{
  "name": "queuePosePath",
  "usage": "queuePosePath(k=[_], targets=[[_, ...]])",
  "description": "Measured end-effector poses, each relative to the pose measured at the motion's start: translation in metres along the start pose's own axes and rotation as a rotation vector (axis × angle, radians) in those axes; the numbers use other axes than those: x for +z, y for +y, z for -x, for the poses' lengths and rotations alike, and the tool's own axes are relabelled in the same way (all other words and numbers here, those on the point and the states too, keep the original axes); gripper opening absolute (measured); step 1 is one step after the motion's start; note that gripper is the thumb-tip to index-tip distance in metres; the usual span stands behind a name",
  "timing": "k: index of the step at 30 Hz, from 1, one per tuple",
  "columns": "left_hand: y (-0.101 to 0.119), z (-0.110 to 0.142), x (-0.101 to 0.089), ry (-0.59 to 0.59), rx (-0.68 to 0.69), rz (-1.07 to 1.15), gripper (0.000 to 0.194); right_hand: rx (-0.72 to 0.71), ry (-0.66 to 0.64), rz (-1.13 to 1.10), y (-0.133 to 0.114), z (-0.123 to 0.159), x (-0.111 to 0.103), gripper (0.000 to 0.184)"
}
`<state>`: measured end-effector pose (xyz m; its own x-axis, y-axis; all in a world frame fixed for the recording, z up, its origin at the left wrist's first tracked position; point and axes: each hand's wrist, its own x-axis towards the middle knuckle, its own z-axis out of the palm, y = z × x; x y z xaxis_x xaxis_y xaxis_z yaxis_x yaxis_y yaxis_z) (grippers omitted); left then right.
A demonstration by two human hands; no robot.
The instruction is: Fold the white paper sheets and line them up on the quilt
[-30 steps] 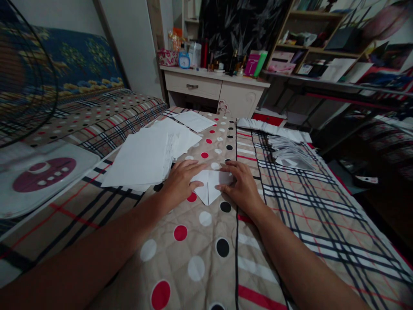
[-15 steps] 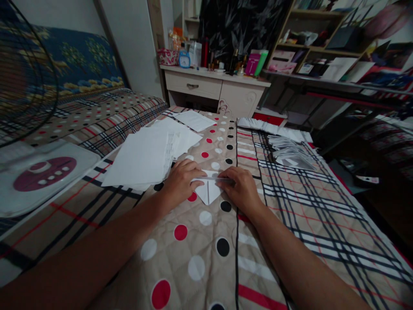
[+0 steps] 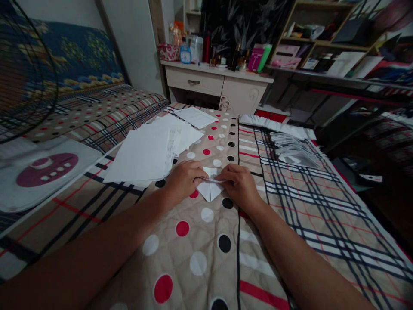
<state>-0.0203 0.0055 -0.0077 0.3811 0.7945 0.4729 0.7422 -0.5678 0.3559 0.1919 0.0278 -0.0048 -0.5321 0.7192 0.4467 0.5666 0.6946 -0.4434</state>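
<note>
A small white folded paper [image 3: 209, 189] lies on the dotted and checked bedspread [image 3: 206, 254], its lower tip pointing toward me. My left hand [image 3: 185, 177] pinches its upper left edge with curled fingers. From the other side my right hand [image 3: 238, 184] pinches the upper right edge, fingers closed. The two hands nearly meet over the paper's top fold, which is lifted a little off the cloth.
A loose stack of white sheets [image 3: 145, 150] lies left of the hands. Several folded paper pieces [image 3: 295, 150] sit in a row at the right. A fan base [image 3: 41, 170] rests at the left. Beyond the bed stand a cluttered dresser [image 3: 216, 84] and shelves [image 3: 325, 51].
Both hands went from lying flat on the paper to pinching its upper edge and folding it over. The hands drew closer together. The camera tilted slightly.
</note>
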Motion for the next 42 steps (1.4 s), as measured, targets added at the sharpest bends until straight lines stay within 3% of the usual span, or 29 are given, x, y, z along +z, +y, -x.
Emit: queuePosePath(k=[10, 21, 32, 42], targets=[[0.008, 0.006, -0.016, -0.147, 0.159, -0.260, 0.020, -0.055, -0.074, 0.184, -0.009, 0.003, -0.006, 0.028], [0.047, 0.011, -0.023, -0.317, 0.165, -0.570, 0.026, -0.053, -0.084, 0.205, -0.010, 0.006, -0.006, 0.031], [0.060, 0.010, -0.023, -0.417, 0.097, -0.608, 0.028, 0.059, -0.012, 0.172, 0.005, 0.007, -0.022, 0.029], [0.061, 0.013, -0.019, -0.426, 0.113, -0.623, 0.031, 0.139, -0.051, 0.036, 0.007, 0.008, -0.023, 0.034]])
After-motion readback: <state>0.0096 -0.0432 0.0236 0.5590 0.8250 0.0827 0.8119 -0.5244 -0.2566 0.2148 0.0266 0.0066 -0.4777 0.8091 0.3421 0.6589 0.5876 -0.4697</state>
